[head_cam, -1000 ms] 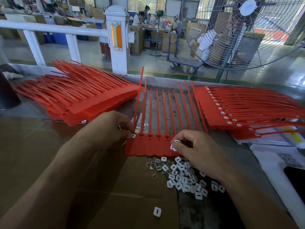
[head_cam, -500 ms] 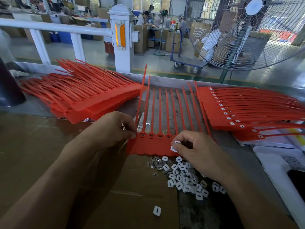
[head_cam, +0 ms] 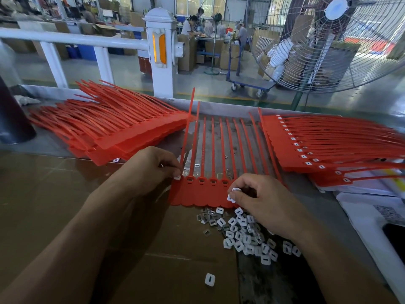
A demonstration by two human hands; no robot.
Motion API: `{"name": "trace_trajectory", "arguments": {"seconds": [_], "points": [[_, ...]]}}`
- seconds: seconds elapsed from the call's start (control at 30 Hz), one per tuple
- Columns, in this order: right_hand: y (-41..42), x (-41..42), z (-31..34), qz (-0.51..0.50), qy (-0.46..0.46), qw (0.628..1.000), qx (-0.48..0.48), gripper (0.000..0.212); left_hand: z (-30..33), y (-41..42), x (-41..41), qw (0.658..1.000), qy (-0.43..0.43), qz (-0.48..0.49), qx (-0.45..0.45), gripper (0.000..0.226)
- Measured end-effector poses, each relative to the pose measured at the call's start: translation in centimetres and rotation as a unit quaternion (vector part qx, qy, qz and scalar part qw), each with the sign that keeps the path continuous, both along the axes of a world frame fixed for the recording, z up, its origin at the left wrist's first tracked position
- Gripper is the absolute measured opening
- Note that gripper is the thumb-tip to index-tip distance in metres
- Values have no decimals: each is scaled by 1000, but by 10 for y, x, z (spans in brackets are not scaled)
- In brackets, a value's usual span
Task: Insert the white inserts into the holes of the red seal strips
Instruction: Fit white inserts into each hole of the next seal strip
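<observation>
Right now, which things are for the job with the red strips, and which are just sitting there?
For the job:
- red strip sheet
- white inserts pile
- left hand pressing an insert
- right hand pinching inserts
- unfilled stack
- finished stack

Just sitting there:
- fan
- white railing
- papers

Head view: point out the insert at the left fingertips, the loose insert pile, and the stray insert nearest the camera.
Insert at left fingertips (head_cam: 177, 177), head view, its white face.
Insert pile (head_cam: 245, 235), head view, middle of the heap.
Stray insert (head_cam: 209, 279), head view, its slotted centre.
</observation>
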State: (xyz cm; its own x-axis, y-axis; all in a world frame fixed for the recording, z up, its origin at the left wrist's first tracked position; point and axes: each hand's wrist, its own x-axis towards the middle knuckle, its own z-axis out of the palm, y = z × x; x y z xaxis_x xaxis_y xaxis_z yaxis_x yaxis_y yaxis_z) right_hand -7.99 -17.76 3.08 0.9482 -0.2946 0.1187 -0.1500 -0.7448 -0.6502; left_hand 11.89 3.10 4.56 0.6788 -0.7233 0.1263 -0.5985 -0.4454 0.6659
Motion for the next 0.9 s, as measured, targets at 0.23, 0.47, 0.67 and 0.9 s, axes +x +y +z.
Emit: {"name": "trace_trajectory", "arguments": {"seconds": [0.23, 0.47, 0.67, 0.9], "points": [[1, 0, -1, 1, 5, 1000, 8, 11, -5, 0, 0, 998, 9, 56, 28, 10], [0, -1, 0, 1, -2, 1000, 15, 11, -5, -2, 0, 996, 27, 71, 52, 12], [-1, 0, -1, -2, -1, 1000, 22, 12, -3, -6, -2, 994, 29, 85, 59, 14], [-2, 3, -1, -2, -1, 1000, 28, 11, -2, -9, -4, 991, 36, 102, 77, 17]]}}
